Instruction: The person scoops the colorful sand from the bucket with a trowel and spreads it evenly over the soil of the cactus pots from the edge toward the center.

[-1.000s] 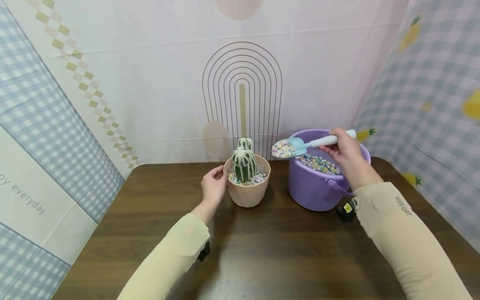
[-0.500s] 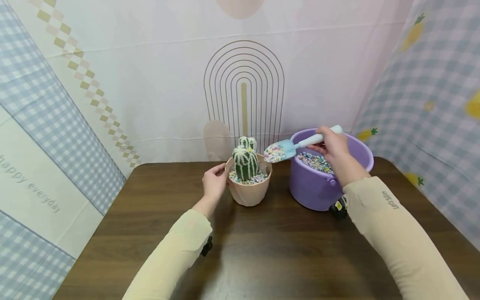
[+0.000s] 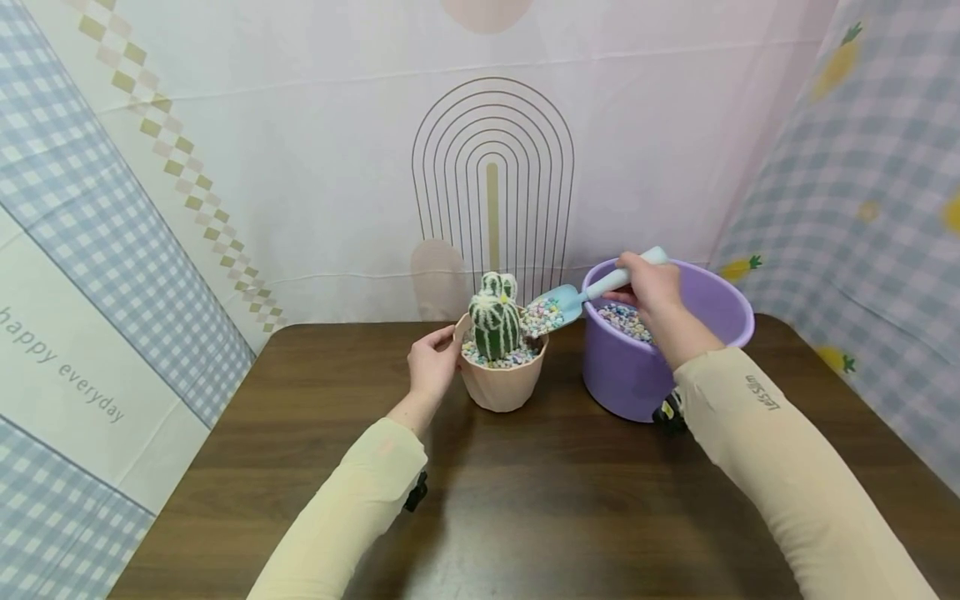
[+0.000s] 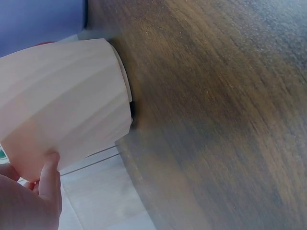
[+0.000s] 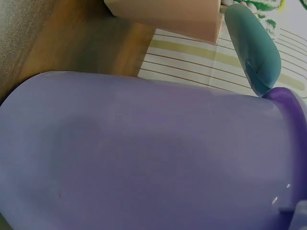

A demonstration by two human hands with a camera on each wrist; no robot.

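Observation:
A green cactus (image 3: 495,327) with white woolly stripes stands in a peach flowerpot (image 3: 501,390), with pastel pebbles (image 3: 504,360) around its base. My left hand (image 3: 433,367) pinches the pot's left rim; in the left wrist view the thumb (image 4: 49,175) lies on the outer wall. My right hand (image 3: 651,292) grips the white handle of a light blue trowel (image 3: 570,302). The blade tilts down over the pot's right rim, with pebbles on it beside the cactus. In the right wrist view the blade's underside (image 5: 254,48) shows, while the right hand is out of sight.
A purple bucket (image 3: 622,379) partly filled with pebbles (image 3: 624,321) stands right of the pot, under my right forearm. The dark wooden table (image 3: 525,500) meets a patterned cloth backdrop (image 3: 337,208) close behind both. Checked cloth (image 3: 847,225) hangs along the right side.
My right hand has carried the loaded trowel left from over the bucket to the pot's right rim, and its blade has tipped downward. My left hand keeps its hold on the rim.

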